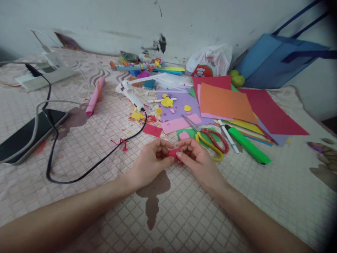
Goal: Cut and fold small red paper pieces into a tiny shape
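A patterned cloth (184,218) is spread under and around both hands; its near edge is cut off by the frame. Far beyond the right hand (198,161), a blue bag (279,63) is leaned near the wall, its upper straps cropped. Forward and to the right of the same hand, an orange sheet (228,103) is laid over other coloured sheets, most of which are covered. Well to the left of the left hand (151,161), a dark flat device (23,135) is crossed by cables and clipped by the frame. Ahead of the left hand, a white glue gun (134,100) is laid down. Just beyond the right hand, scissors (195,125) are placed with the blades spread apart. Between the two hands, a small red piece (173,153) is held above the cloth: it is pinched by the fingertips of the left hand at one side and by those of the right at the other. Its outline is partly hidden by the fingers, so its full shape cannot be determined. Beyond the left hand, tiny scraps (151,119) are scattered, too small to be distinguished individually.
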A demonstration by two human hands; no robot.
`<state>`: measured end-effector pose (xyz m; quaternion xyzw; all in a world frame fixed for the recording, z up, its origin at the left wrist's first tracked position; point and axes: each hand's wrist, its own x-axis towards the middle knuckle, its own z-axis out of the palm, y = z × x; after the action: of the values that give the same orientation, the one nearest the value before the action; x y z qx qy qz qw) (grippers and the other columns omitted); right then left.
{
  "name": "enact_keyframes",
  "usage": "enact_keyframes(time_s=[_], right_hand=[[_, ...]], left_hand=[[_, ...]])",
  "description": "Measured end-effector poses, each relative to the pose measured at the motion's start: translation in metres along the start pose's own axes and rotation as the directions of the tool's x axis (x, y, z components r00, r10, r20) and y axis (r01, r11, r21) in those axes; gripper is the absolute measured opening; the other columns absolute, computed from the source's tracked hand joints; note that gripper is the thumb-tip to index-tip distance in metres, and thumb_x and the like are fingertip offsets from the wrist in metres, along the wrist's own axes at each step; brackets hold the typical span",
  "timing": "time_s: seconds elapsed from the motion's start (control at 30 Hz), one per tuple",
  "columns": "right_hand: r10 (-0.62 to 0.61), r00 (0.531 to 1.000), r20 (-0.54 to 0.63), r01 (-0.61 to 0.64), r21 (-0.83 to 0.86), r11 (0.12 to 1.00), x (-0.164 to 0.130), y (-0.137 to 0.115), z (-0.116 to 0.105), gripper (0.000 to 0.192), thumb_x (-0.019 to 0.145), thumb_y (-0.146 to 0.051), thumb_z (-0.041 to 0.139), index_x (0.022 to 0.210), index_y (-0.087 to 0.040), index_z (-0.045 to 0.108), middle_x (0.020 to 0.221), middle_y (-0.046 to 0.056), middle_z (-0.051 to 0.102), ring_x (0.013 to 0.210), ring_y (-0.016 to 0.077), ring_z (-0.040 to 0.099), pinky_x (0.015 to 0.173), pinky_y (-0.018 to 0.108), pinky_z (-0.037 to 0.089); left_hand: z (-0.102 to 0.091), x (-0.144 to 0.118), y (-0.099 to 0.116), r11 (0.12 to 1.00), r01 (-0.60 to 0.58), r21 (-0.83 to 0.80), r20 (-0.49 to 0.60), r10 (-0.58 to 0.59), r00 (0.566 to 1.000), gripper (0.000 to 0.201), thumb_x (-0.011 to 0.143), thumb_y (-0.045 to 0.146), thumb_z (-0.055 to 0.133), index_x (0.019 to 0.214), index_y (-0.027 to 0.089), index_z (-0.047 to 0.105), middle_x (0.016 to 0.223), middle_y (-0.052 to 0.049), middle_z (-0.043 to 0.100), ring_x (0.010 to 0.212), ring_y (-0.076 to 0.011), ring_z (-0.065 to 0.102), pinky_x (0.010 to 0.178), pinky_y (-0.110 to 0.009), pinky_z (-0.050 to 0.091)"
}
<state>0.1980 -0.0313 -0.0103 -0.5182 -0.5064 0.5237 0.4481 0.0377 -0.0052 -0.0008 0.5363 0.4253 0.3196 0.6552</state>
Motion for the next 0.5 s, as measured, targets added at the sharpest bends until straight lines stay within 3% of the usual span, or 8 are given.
enact_keyframes(time_s=[0.3,0.4,0.5], right_hand=[[0.063,0.998,0.023,-0.065,0.13,0.989,0.0016,-0.0022,-0.0032,0.017,0.085,-0.036,0.056,0.093,-0.021,0.055,0.072,-0.002,0.056,0.062,0.0112,0.054,0.055,0.025,0.046],[0.051,0.998,0.025,-0.054,0.095,0.994,0.0016,-0.0033,-0.001,0.022,0.077,-0.028,0.066,0.093,-0.02,0.054,0.073,-0.003,0.056,0.063,0.0106,0.053,0.057,0.024,0.045],[0.04,0.999,0.029,-0.041,0.046,0.998,0.001,-0.0029,0.0002,0.02,0.076,-0.022,0.065,0.092,-0.02,0.053,0.07,-0.004,0.053,0.061,0.0098,0.05,0.057,0.024,0.043]], left_hand=[[-0.0034,0.0029,-0.0011,0.989,0.076,-0.124,0.012,-0.075,0.997,0.03,0.07,0.013,0.066,0.097,0.013,0.053,0.077,-0.001,0.061,0.068,-0.0112,0.059,0.065,-0.026,0.047],[-0.0027,0.0023,-0.0006,0.988,0.077,-0.132,0.018,-0.075,0.997,0.029,0.07,0.012,0.066,0.096,0.013,0.053,0.076,0.0,0.061,0.068,-0.011,0.059,0.065,-0.025,0.047],[-0.0023,0.0019,-0.0008,0.992,0.063,-0.108,0.041,-0.059,0.997,0.031,0.07,0.011,0.065,0.098,0.013,0.053,0.076,0.0,0.061,0.069,-0.0106,0.059,0.067,-0.025,0.047]])
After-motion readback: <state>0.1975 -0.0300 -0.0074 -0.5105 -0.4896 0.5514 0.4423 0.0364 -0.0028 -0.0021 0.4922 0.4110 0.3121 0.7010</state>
